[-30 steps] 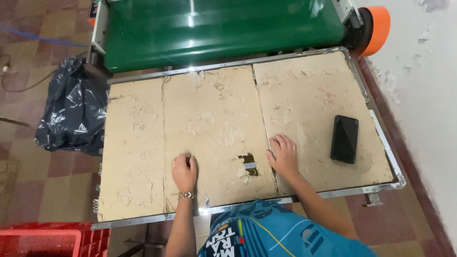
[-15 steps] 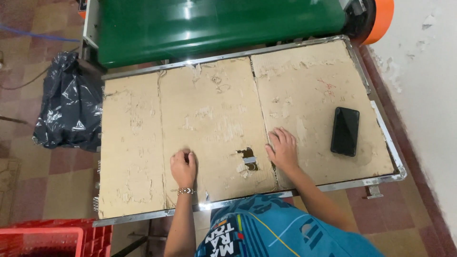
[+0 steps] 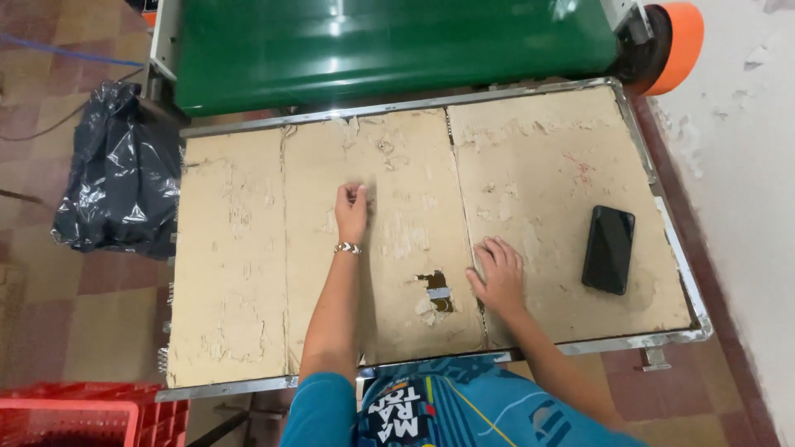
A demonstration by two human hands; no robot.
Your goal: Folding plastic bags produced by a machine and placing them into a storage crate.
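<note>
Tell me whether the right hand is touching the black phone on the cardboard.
Apart. The head view shows the right hand flat on the cardboard, with a clear strip of bare cardboard between its fingers and the black phone.

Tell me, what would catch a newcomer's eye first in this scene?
Probably the worn cardboard sheets covering the metal-framed table, with the person's left hand fisted mid-table and right hand flat beside a torn hole. A black phone lies on the right, and a glossy green roller with an orange end cap spans the far edge.
</note>
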